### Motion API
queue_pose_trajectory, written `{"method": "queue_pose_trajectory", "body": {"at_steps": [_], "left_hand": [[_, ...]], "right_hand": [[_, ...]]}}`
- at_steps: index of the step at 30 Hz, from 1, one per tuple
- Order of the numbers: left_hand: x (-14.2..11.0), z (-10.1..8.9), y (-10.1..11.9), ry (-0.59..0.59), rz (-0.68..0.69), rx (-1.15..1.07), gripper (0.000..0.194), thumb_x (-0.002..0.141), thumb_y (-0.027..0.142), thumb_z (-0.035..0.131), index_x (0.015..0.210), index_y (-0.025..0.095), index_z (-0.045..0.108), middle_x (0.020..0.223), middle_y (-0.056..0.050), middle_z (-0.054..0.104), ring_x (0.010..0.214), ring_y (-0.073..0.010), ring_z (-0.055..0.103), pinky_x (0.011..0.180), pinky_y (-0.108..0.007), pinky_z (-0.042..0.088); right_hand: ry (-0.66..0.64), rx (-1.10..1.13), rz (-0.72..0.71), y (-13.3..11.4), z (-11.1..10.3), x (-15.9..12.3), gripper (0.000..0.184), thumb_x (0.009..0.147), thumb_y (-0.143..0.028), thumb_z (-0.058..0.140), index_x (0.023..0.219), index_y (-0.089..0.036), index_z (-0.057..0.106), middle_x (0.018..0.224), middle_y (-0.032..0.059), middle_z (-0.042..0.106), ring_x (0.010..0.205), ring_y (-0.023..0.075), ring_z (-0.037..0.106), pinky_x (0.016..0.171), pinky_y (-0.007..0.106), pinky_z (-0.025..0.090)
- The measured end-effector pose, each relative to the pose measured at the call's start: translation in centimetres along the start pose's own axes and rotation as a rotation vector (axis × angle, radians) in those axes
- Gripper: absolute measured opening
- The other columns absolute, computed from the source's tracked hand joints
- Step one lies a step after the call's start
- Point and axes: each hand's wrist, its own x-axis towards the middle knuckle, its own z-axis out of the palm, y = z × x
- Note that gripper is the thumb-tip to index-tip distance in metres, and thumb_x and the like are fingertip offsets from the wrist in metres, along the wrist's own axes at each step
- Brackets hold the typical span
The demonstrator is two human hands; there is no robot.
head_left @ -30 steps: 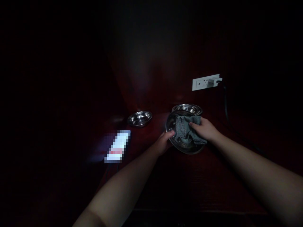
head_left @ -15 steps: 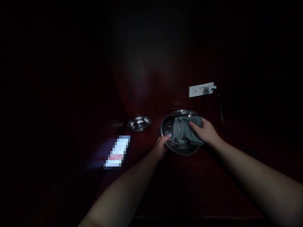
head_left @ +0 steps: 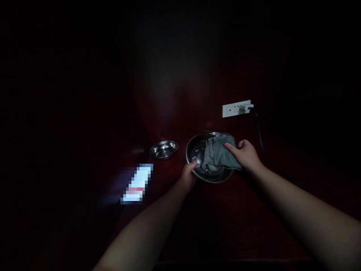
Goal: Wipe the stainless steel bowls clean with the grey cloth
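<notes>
A shiny metal bowl (head_left: 197,150) is tilted toward me, with my left hand (head_left: 188,177) gripping its near left rim, thumb inside. Bright droplet-like spots show on its inner surface. My right hand (head_left: 246,155) pinches a grey-green cloth (head_left: 221,152), which hangs bunched over the right part of the bowl's inside. Behind it, partly hidden, another metal dish (head_left: 221,133) shows only its far rim. To the left a shallow metal dish (head_left: 164,149) stands by itself.
A phone-like lit screen (head_left: 137,183), blurred out, lies left of my left forearm. On the dark red wall behind is a white socket plate (head_left: 236,108) with a plug in it; its dark cable (head_left: 259,135) runs down at the right. The surroundings are very dark.
The bowl and both hands sit slightly further left in view, as do the dish and socket. The cloth has shifted on the bowl, and my right fingers show more above it.
</notes>
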Motion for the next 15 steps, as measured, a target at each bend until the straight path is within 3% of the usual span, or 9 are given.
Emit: {"method": "queue_pose_trajectory", "body": {"at_steps": [5,9,15], "left_hand": [[0.13,-0.29,0.12,-0.063,-0.021,-0.036,0.050,0.066,0.045,0.059,0.105,0.014,0.062,0.101,-0.010,0.068,0.110,-0.0312,0.055,0.095,-0.045,0.039],[0.46,-0.62,0.22,-0.070,-0.013,-0.070,0.050,0.066,0.044,0.056,0.106,0.013,0.061,0.103,-0.010,0.067,0.113,-0.0315,0.052,0.096,-0.046,0.038],[0.60,-0.91,0.39,0.012,-0.109,-0.035,0.045,0.059,0.030,0.056,0.098,0.009,0.061,0.090,-0.012,0.069,0.104,-0.0323,0.058,0.091,-0.045,0.042]], "right_hand": [[-0.206,0.345,0.048,0.03,0.33,-0.25,0.044,0.064,-0.059,0.061,0.061,-0.021,0.039,0.054,-0.0057,0.042,0.049,0.0095,0.037,0.047,0.023,0.031],[-0.291,0.541,0.137,-0.13,0.42,-0.40,0.039,0.065,-0.056,0.062,0.068,-0.019,0.049,0.057,-0.0046,0.046,0.050,0.0094,0.041,0.048,0.022,0.033],[-0.309,0.555,0.194,0.36,0.53,-0.03,0.029,0.066,-0.046,0.061,0.069,-0.019,0.052,0.056,-0.0032,0.050,0.049,0.0103,0.044,0.049,0.023,0.034]]}}
